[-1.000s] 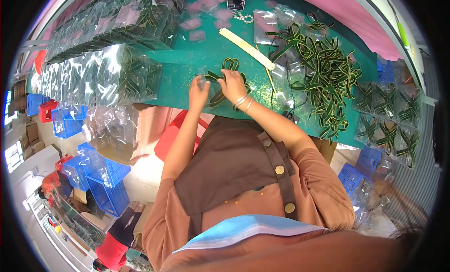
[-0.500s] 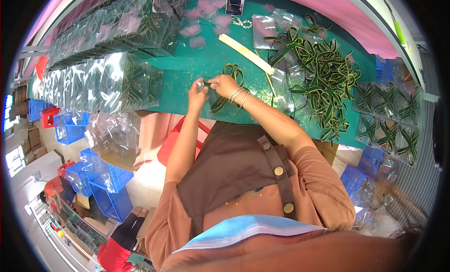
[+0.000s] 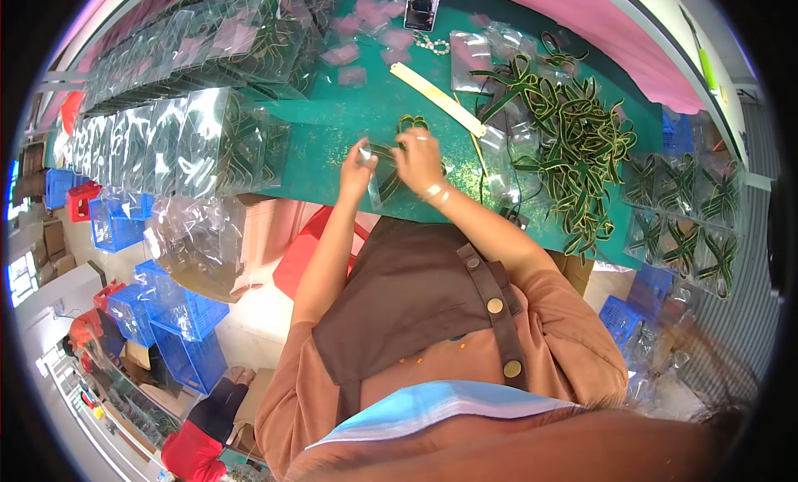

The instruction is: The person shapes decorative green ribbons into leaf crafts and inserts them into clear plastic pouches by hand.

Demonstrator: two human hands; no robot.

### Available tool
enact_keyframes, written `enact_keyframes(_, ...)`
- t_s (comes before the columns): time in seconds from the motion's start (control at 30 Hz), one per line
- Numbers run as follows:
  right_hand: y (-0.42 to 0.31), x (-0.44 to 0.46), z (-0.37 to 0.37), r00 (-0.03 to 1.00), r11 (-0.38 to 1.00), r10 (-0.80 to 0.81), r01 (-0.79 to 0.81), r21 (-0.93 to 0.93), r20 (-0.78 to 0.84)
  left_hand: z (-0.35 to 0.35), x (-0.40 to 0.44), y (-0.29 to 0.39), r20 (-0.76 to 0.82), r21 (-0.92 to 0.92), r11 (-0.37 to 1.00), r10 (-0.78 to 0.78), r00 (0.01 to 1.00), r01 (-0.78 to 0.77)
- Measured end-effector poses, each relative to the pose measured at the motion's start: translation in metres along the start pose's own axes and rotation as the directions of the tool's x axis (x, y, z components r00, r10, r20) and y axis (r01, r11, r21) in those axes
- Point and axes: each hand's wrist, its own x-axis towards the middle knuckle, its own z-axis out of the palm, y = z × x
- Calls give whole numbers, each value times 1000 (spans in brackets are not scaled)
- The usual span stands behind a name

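Over the green table, my left hand (image 3: 356, 173) is closed in a pinch on a clear plastic piece (image 3: 373, 187) that hangs down and catches the light. A dark green ribbon bow with yellow edges (image 3: 410, 123) lies under and beside my right hand (image 3: 421, 162), its loops showing past the fingers. My right hand is bent over the bow, a little right of the left hand. Motion smears its fingertips, so I cannot tell whether they grip the ribbon. To the right is a large heap of the same ribbon bows (image 3: 573, 141).
Rows of clear-bagged bows (image 3: 187, 141) stand on the left. A yellow ruler (image 3: 439, 100), a phone (image 3: 421, 7), a bead string (image 3: 432, 44) and pink packets (image 3: 352, 76) lie toward the back. Bagged bows (image 3: 682, 245) hang at the right edge. Blue crates (image 3: 189, 361) stand below left, near a person in red.
My right hand has moved right, away from my left hand, and its fingers have loosened from their pinch near it. My left hand has barely moved.
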Motion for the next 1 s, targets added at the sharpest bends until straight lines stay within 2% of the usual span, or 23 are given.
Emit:
enact_keyframes(0.03, 1, -10, -9, 1000, 1000, -5, 5, 1, 2, 0, -3, 4, -5, -3, 1000, 1, 1000, -1)
enact_keyframes(0.07, 4, -20, -16, 972, 970, 235, -235, -57, 4, 1, -6, 8, -7, -7, 1000, -20, 1000, 20)
enact_keyframes(0.1, 10, -26, -20, 887, 881, 461, -459, -116, -11, 2, -7, 10, -8, -12, 999, -40, 999, 40)
enact_keyframes(0.13, 21, -32, -17, 889, 882, 457, -455, -118, -13, 2, -5, 6, -8, -16, 999, -36, 999, 36)
enact_keyframes(0.2, 35, -40, -12, 761, 799, 541, -598, 62, 359, 3, -1, -2, -13, 37, 999, 37, 999, -37)
enact_keyframes(0.23, 36, -40, -13, 828, 901, 390, -434, 20, 403, 5, 0, -5, -12, 35, 999, 42, 999, -41)
enact_keyframes(0.27, 34, -41, -12, 831, 902, 387, -431, 22, 400, 5, 2, -7, -13, 39, 998, 52, 999, -52)
enact_keyframes(0.33, 16, -39, -12, 946, 978, 147, -95, -186, 289, 3, 3, -10, -17, 48, 997, 64, 998, -64)
enact_keyframes(0.4, 17, -37, -7, 934, 978, 146, -85, -192, 326, 3, 5, -10, 2, 215, 974, 68, 998, -66)
enact_keyframes(0.47, 23, -37, 0, 878, 939, 272, -153, -307, 394, 5, 4, -8, 2, 218, 974, 55, 999, -54)
enact_keyframes(0.53, 24, -35, -1, 861, 945, 285, -178, -274, 422, 9, -4, 0, -100, 501, 856, 209, 973, -132)
enact_keyframes(0.57, 24, -36, -2, 838, 948, 299, -205, -244, 457, 19, -27, 33, -237, 533, 836, 292, 926, -127)
enact_keyframes(0.6, 22, -36, -4, 838, 947, 300, -204, -247, 455, 25, -29, 44, -236, 531, 837, 294, 926, -130)
enact_keyframes(0.63, 18, -35, -4, 856, 942, 297, -191, -276, 423, 30, -28, 51, -150, 605, 731, 494, 856, -316)
enact_keyframes(0.67, 15, -35, -5, 872, 936, 294, -179, -304, 391, 36, -28, 58, -48, 657, 583, 665, 745, -478)
enact_keyframes(0.7, 14, -36, -4, 871, 935, 295, -178, -306, 392, 46, -24, 72, 64, 596, 597, 632, 772, -538)
enact_keyframes(0.73, 14, -38, -4, 881, 939, 294, -195, -283, 370, 60, -12, 72, 63, 594, 598, 632, 772, -538)
enact_keyframes(0.8, 13, -42, -4, 893, 941, 294, -209, -266, 340, 85, 9, 75, 37, 729, 652, 266, 963, -208)
enact_keyframes(0.83, 11, -46, -6, 876, 926, 333, -235, -295, 349, 88, 14, 79, 40, 724, 655, 273, 961, -216)
enact_keyframes(0.87, 10, -50, -8, 857, 909, 373, -262, -323, 356, 90, 19, 84, 79, 730, 666, 139, 987, -153)
enact_keyframes(0.9, 11, -55, -9, 843, 906, 409, -329, -267, 349, 94, 23, 87, 119, 740, 666, 2, 993, -90)
enact_keyframes(0.93, 15, -61, -9, 843, 903, 414, -334, -271, 342, 99, 24, 86, 127, 739, 666, 5, 992, -98)
enact_keyframes(1.0, 21, -73, -6, 927, 949, 312, -314, -24, 207, 104, 19, 82, 113, 725, 675, 81, 990, -138)
